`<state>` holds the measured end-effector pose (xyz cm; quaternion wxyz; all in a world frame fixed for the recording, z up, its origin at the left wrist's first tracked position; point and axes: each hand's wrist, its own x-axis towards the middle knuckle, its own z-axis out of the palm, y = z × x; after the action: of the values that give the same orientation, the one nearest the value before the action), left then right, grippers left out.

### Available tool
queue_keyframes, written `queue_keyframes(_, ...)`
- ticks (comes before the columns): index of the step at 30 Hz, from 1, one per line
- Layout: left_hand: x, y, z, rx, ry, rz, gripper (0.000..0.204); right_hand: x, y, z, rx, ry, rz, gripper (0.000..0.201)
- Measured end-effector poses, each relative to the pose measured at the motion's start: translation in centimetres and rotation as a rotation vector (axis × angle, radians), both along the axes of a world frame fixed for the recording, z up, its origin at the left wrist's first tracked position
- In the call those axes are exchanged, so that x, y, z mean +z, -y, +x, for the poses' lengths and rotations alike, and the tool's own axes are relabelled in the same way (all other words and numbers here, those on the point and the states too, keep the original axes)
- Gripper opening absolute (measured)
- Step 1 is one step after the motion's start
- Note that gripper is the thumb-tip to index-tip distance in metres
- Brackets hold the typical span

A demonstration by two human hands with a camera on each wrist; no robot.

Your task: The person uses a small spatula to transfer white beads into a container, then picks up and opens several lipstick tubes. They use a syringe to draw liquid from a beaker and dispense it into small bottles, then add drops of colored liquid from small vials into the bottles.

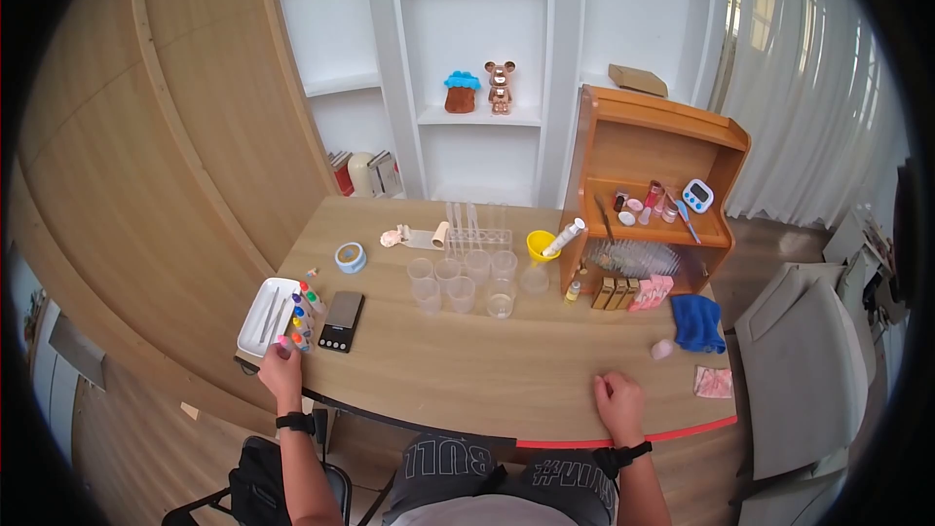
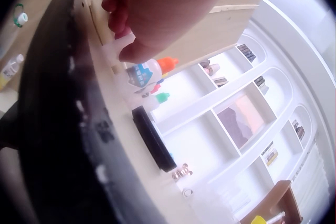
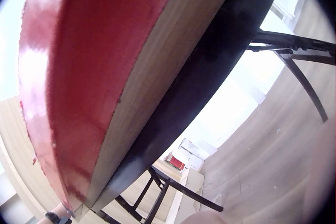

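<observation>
My left hand [image 1: 280, 367] is at the table's left front corner, pinching a small pink-capped dropper bottle [image 1: 284, 342] between thumb and fingers. In the left wrist view the hand covers most of this bottle. Beside it stand several more dropper bottles with coloured caps; an orange-capped one [image 2: 144, 73] is close past the thumb. A white tray [image 1: 250, 314] holding slim metal tools lies just left of them. My right hand [image 1: 620, 401] rests loosely curled on the table near the red front edge, holding nothing; in the right wrist view it is mostly out of sight.
A black pocket scale [image 1: 341, 321] lies right of the bottles, with a roll of tape [image 1: 351, 257] behind. Several clear cups [image 1: 461, 294] and a test tube rack [image 1: 479, 238] occupy the middle. On the right are a wooden shelf unit [image 1: 643, 161] and a blue cloth [image 1: 697, 323].
</observation>
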<state>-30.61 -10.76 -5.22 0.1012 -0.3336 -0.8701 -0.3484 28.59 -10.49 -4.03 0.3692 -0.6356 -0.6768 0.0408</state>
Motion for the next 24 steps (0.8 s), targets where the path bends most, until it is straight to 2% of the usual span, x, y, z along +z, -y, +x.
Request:
queue_keyframes(6,-1.0,-0.9,-0.8,-0.045,-0.052,0.028,0.029,0.0,0.0,0.2,-0.018,0.033,-0.004,0.025)
queue_keyframes(9,0.3,0.3,0.5,-0.047,-0.009,0.075,0.018,0.4,0.2,0.1,-0.023,0.019,-0.010,0.023)
queue_keyframes(11,0.7,0.9,1.0,0.009,-0.129,0.103,0.017,0.4,0.2,0.1,-0.022,0.012,-0.012,0.023)
queue_keyframes(13,2.5,1.4,3.0,0.047,-0.252,0.184,0.027,0.4,0.2,0.0,-0.024,0.016,-0.019,0.022)
queue_keyframes(16,3.7,0.8,6.8,-0.183,-0.294,0.209,0.026,0.4,0.3,0.1,-0.029,0.038,-0.031,0.022)
queue_keyframes(17,4.9,0.0,10.0,-0.325,-0.213,0.354,0.030,0.4,0.3,0.0,-0.029,0.041,-0.030,0.022)
queue_keyframes(18,5.4,-0.5,12.1,-0.548,0.005,0.324,0.036,0.4,0.3,-0.1,-0.029,0.044,-0.027,0.022)
queue_keyframes(19,5.6,-1.1,14.7,-0.714,0.052,0.332,0.040,0.5,0.3,-0.1,-0.031,0.045,-0.020,0.022)
queue_keyframes(20,5.3,-1.7,17.0,-0.818,0.111,0.321,0.043,0.5,0.3,-0.1,-0.033,0.046,-0.012,0.022)
queue_keyframes(21,6.1,-1.8,19.6,-0.868,0.403,0.226,0.048,0.6,0.4,-0.2,-0.036,0.046,-0.007,0.021)
queue_keyframes(24,6.7,-4.4,24.3,-1.105,0.594,0.107,0.052,0.9,0.5,-0.4,-0.045,0.023,-0.001,0.021)
